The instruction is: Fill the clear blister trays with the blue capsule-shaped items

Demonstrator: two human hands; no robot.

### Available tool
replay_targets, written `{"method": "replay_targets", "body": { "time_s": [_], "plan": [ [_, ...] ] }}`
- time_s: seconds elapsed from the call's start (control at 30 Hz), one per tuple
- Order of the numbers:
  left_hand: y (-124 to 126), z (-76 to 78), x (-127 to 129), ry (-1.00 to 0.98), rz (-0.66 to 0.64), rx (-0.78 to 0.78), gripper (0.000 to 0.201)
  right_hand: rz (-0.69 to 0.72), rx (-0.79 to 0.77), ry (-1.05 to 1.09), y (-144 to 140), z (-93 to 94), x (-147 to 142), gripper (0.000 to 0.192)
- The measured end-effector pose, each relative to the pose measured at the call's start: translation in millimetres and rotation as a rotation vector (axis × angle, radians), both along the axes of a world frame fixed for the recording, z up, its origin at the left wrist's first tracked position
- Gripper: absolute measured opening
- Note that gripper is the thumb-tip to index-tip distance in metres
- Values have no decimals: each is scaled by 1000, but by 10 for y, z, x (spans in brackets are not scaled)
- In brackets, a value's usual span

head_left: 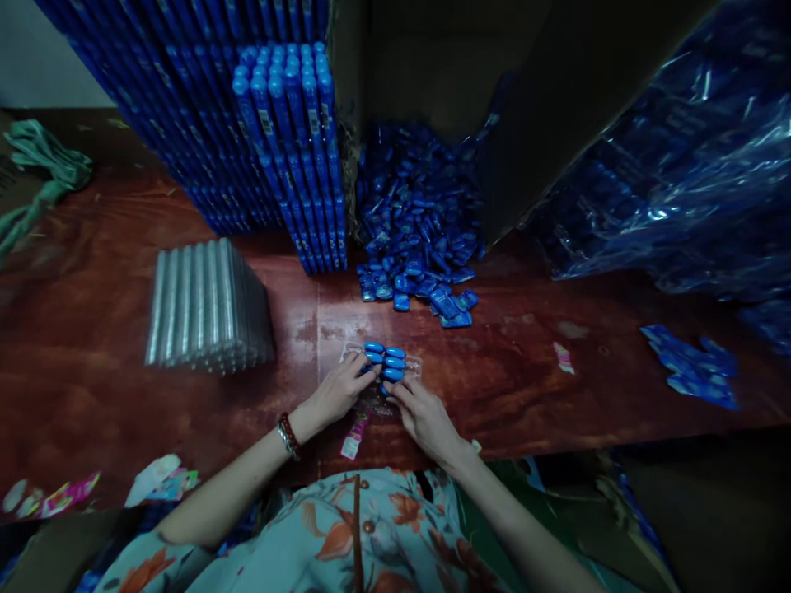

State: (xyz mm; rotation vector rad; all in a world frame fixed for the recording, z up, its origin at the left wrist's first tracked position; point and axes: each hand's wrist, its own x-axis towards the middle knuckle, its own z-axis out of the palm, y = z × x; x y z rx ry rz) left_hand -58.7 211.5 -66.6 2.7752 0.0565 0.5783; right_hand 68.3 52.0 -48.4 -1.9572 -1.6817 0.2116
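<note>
A stack of empty clear trays [207, 305] waits left. Near the counter's [556, 387] front edge, the left hand [337, 387] and right hand [423, 416] press fingertips on a clear tray [383, 375] partly filled with blue pieces [386, 361]. Filled stacks [290, 156] and a loose pile [417, 222] stand behind.

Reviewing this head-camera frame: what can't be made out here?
- Print on the blue pieces in the clear tray: too small and dim.
- Tray's near end: covered by the left hand and right hand.
- Contents of the plastic bag: blurred by glare and folds.
- Blue stacks: tops cut off by the upper edge.
- Cardboard box interior: too dark.
</note>
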Motion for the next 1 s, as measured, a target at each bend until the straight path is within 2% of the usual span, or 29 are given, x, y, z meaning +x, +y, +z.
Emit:
{"method": "replay_targets", "body": {
  "time_s": [0.13, 0.23, 0.3, 0.37, 0.47, 0.57, 0.63, 0.7, 0.73, 0.8, 0.87, 0.93, 1.0],
  "plan": [
    [-24, -11, 1, -60, 34, 67, 28, -42, -99, -270, 66, 41, -102, 34],
    [-14, 71, -15, -59, 7, 59, 28, -78, -133, -378, 87, 78, -203, 32],
    [22, 155, -2, -70, -5, -14, 30, -140, -116, -421, 40, 112, -228, 33],
    [99, 239, 80, -135, 51, -145, 30, -209, -68, -450, -27, 164, -156, 35],
    [308, 341, 409, -207, 238, -297, 26, -354, 48, -440, -24, 245, 223, 34],
    [548, 412, 911, -49, 467, -240, 28, -563, 66, -411, 212, 273, 821, 30],
    [653, 444, 1219, 158, 543, -134, 43, -613, -124, -364, 446, 267, 1178, 34],
    [697, 452, 1420, 306, 527, -58, 52, -579, -326, -306, 655, 260, 1399, 45],
    [703, 443, 1469, 341, 503, -39, 50, -550, -389, -285, 730, 257, 1450, 48],
    [707, 403, 1471, 352, 471, -28, 37, -500, -432, -264, 797, 251, 1455, 49],
    [721, 345, 1374, 356, 461, -22, 26, -474, -446, -251, 746, 240, 1386, 45],
    [751, 282, 1228, 359, 451, -26, 25, -491, -444, -205, 588, 216, 1301, 44],
    [795, 223, 1084, 360, 443, -45, 27, -541, -355, -64, 346, 175, 1222, 41]
  ]
}}
